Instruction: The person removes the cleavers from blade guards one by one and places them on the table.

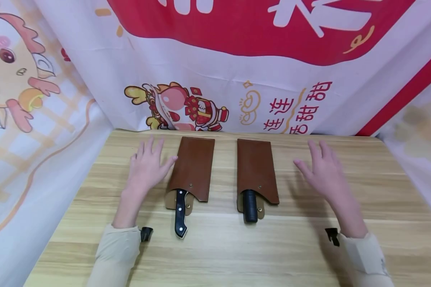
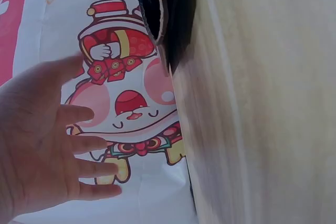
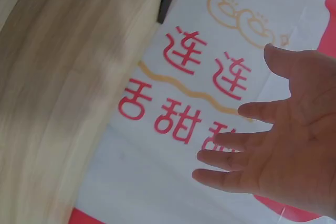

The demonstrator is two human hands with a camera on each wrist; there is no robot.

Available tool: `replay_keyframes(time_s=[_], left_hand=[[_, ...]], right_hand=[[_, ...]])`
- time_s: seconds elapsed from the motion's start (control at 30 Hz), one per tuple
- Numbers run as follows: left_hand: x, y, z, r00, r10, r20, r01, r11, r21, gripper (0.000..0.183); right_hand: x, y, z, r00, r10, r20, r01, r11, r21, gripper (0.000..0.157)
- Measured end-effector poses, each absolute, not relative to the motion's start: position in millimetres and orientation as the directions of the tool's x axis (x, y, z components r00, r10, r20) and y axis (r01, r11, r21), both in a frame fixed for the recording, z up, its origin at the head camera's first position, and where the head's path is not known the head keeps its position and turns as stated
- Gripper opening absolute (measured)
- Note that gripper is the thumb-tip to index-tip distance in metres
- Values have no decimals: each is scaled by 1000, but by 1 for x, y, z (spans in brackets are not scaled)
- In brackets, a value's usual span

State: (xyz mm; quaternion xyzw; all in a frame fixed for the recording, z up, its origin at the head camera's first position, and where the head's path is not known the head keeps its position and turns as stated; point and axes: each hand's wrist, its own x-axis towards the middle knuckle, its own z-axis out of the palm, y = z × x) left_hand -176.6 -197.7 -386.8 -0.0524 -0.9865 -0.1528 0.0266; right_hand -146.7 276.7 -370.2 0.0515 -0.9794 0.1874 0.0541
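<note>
Two brown leather sheaths lie side by side on the table in the head view. From the left sheath (image 1: 195, 163) sticks a black knife handle (image 1: 180, 215) with pale rivets, pointing toward me. The right sheath (image 1: 256, 165) has a thicker, ribbed black handle (image 1: 250, 207) coming out of it. Their blades are hidden inside. My left hand (image 1: 147, 165) is raised just left of the left sheath, fingers spread, holding nothing. Well to the right of the other sheath, my right hand (image 1: 321, 171) is also spread and bare. In the left wrist view, a dark sheath opening (image 2: 157, 19) shows at the top.
The wood-grain table (image 1: 215, 255) ends at a white and red printed cloth (image 1: 208, 71) hanging along its back. More cloth hangs at the left (image 1: 57, 131) and right sides. Each sleeve has a small black clip at the wrist.
</note>
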Motion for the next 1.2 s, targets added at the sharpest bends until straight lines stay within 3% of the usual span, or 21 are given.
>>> replay_keyframes(time_s=[0.27,0.8,1.2], left_hand=[[-174,-192,-384,-991,69,118,114,893,435,68],[-176,-185,-382,-997,73,-9,43,677,735,62],[-175,-182,-387,-991,82,-106,-31,629,777,68]], right_hand=[[-141,264,-362,-960,-81,270,-191,891,-411,71],[-130,234,-349,-900,-4,435,-278,775,-568,43],[-125,208,-344,-879,-74,471,-366,738,-567,35]])
